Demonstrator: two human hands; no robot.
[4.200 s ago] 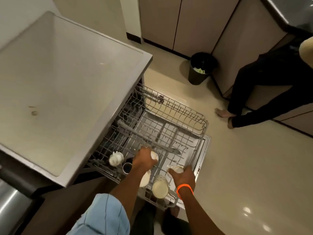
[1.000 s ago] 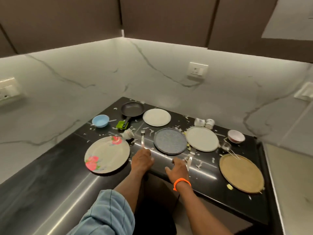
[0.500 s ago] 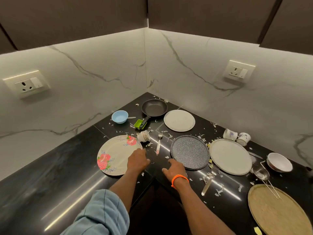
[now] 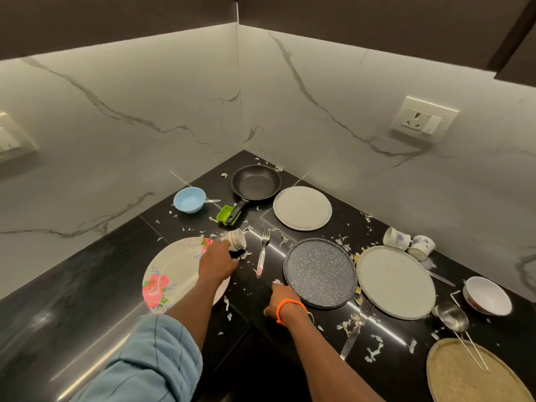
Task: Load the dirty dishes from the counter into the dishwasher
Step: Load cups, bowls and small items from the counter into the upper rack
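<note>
Dirty dishes lie spread over a black corner counter (image 4: 87,285). My left hand (image 4: 217,262) reaches over a floral plate (image 4: 171,274) and curls its fingers round the near end of a small patterned cup (image 4: 237,238) that lies on its side. My right hand (image 4: 280,297), with an orange band on the wrist, rests on the counter beside the left rim of a dark speckled plate (image 4: 320,274) and holds nothing. A fork (image 4: 262,253) lies between the cup and that plate.
Also on the counter are a frying pan (image 4: 255,181), a blue bowl (image 4: 189,200), a white plate (image 4: 302,208), a grey plate (image 4: 396,281), two floral cups (image 4: 406,242), a white bowl (image 4: 487,295), a strainer (image 4: 451,316), a woven round tray (image 4: 470,372) and a second fork (image 4: 355,332). White scraps litter the surface.
I turned from the dishwasher rack to the counter. In the last half second my left hand moved forward onto the patterned cup, and my right hand stayed near the speckled plate.
</note>
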